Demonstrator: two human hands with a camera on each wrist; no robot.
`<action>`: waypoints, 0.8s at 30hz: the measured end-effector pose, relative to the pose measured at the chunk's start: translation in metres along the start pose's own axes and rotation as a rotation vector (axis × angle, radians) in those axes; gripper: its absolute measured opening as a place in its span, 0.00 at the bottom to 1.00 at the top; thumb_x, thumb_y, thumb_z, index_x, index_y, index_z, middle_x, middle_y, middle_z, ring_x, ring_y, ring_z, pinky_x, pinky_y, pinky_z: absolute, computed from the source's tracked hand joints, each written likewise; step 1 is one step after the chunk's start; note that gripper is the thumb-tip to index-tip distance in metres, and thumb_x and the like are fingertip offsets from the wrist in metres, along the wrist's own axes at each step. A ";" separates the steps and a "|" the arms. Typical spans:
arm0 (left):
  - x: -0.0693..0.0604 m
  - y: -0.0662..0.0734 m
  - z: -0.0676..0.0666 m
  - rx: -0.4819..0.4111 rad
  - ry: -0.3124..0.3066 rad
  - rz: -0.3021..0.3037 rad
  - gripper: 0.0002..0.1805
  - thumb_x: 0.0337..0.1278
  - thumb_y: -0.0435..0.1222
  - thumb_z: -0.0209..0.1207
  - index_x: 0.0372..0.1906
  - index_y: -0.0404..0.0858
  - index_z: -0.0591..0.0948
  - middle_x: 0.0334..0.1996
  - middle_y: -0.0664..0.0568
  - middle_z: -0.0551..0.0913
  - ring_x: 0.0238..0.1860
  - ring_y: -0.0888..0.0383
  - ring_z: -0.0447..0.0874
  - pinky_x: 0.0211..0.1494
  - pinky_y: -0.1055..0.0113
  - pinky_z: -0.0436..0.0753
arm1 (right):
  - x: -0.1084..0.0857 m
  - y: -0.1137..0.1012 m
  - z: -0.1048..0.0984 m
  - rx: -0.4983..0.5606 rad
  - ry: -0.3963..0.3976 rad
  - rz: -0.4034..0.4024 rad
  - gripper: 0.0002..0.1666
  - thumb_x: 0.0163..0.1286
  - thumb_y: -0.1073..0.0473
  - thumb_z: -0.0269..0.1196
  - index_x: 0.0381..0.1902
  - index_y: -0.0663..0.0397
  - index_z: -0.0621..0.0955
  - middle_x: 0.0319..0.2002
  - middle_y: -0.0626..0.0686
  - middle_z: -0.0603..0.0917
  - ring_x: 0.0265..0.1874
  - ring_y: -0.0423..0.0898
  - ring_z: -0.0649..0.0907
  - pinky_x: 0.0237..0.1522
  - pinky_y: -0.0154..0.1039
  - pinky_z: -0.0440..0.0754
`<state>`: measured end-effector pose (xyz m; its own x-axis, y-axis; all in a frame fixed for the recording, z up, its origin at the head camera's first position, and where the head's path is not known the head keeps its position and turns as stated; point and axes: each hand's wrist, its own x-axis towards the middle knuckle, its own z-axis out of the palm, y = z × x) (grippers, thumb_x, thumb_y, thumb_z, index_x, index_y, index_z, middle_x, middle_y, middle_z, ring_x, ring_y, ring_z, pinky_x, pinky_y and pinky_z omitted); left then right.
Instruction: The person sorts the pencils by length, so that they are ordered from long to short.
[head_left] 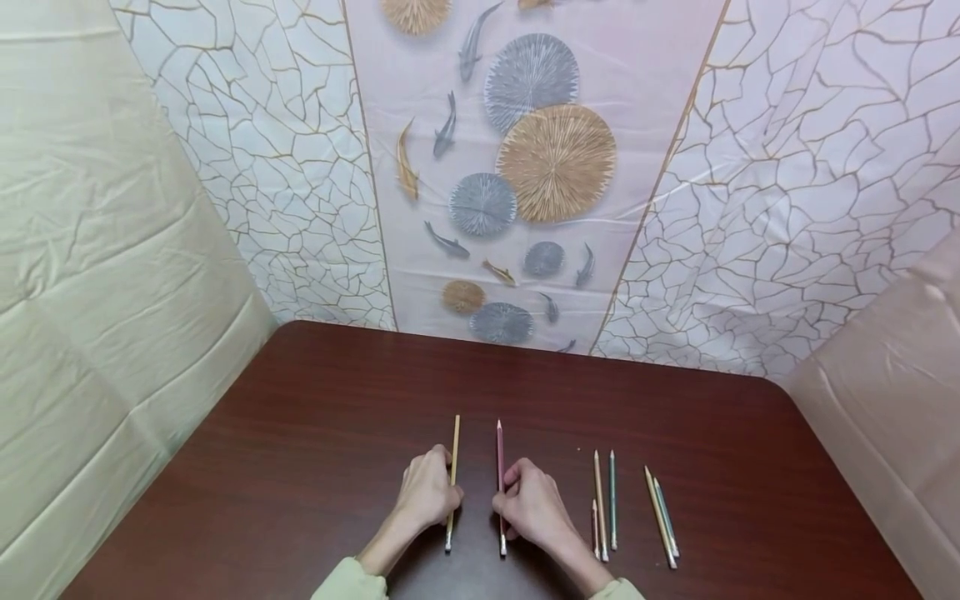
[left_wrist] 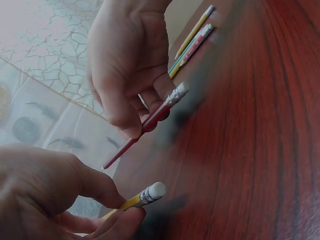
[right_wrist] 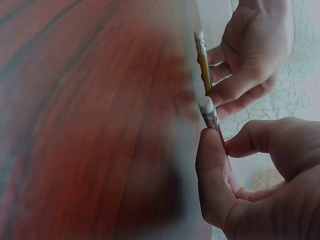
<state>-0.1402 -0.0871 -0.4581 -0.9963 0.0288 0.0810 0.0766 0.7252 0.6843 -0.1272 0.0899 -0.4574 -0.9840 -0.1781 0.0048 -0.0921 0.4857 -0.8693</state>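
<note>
A yellow pencil is pinched in my left hand, its white eraser end toward me. My right hand pinches a dark red pencil, sharpened tip pointing away and eraser nearest me. The two pencils stand side by side with a gap between them, close over the tabletop. In the left wrist view, thumb and fingers close round the yellow pencil just behind its metal band. The right wrist view shows the red pencil's eraser protruding beyond the fingertips.
Right of my hands lie a short red pencil, a tan pencil and a green pencil. Farther right, a yellow pencil rests against a blue-green one. The dark wooden table ends at a patterned cloth backdrop.
</note>
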 end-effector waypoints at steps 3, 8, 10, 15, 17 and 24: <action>0.001 -0.001 0.000 0.027 0.019 0.008 0.19 0.33 0.26 0.67 0.39 0.30 0.78 0.23 0.47 0.80 0.24 0.46 0.82 0.37 0.52 0.82 | 0.002 -0.002 0.005 -0.003 -0.004 -0.002 0.11 0.52 0.72 0.59 0.35 0.66 0.74 0.18 0.48 0.81 0.08 0.42 0.80 0.12 0.39 0.79; 0.001 -0.003 -0.001 0.057 0.032 0.013 0.18 0.32 0.27 0.68 0.36 0.31 0.79 0.24 0.46 0.80 0.31 0.42 0.83 0.36 0.51 0.81 | 0.004 -0.006 0.013 -0.004 -0.029 0.012 0.10 0.51 0.72 0.59 0.34 0.66 0.73 0.16 0.48 0.80 0.08 0.43 0.80 0.12 0.39 0.79; 0.001 -0.005 -0.001 0.065 0.030 0.014 0.17 0.32 0.27 0.68 0.35 0.31 0.78 0.24 0.47 0.80 0.31 0.43 0.83 0.36 0.51 0.81 | 0.004 -0.006 0.016 -0.004 -0.038 0.022 0.10 0.51 0.72 0.59 0.34 0.66 0.73 0.15 0.48 0.80 0.08 0.43 0.80 0.12 0.39 0.79; -0.001 -0.009 -0.003 0.084 0.042 0.012 0.16 0.32 0.27 0.69 0.34 0.32 0.78 0.23 0.49 0.79 0.30 0.44 0.82 0.36 0.51 0.80 | 0.006 -0.010 0.022 0.005 -0.045 0.027 0.10 0.51 0.73 0.59 0.33 0.66 0.73 0.15 0.49 0.80 0.08 0.44 0.80 0.12 0.39 0.79; 0.000 -0.011 -0.004 0.088 0.045 0.008 0.16 0.33 0.27 0.69 0.34 0.32 0.79 0.23 0.49 0.79 0.30 0.43 0.82 0.36 0.51 0.80 | 0.008 -0.012 0.025 0.006 -0.052 0.030 0.10 0.51 0.73 0.59 0.33 0.66 0.73 0.15 0.50 0.80 0.08 0.44 0.81 0.13 0.39 0.79; 0.001 -0.013 -0.004 0.071 0.035 0.007 0.18 0.34 0.27 0.67 0.38 0.31 0.80 0.26 0.48 0.81 0.33 0.42 0.83 0.38 0.50 0.80 | 0.013 -0.018 0.032 -0.006 -0.076 0.035 0.09 0.50 0.74 0.60 0.32 0.66 0.74 0.13 0.51 0.79 0.08 0.45 0.81 0.13 0.39 0.79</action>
<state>-0.1422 -0.0992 -0.4644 -0.9937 0.0104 0.1116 0.0790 0.7720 0.6307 -0.1339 0.0515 -0.4573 -0.9723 -0.2250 -0.0632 -0.0589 0.4976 -0.8654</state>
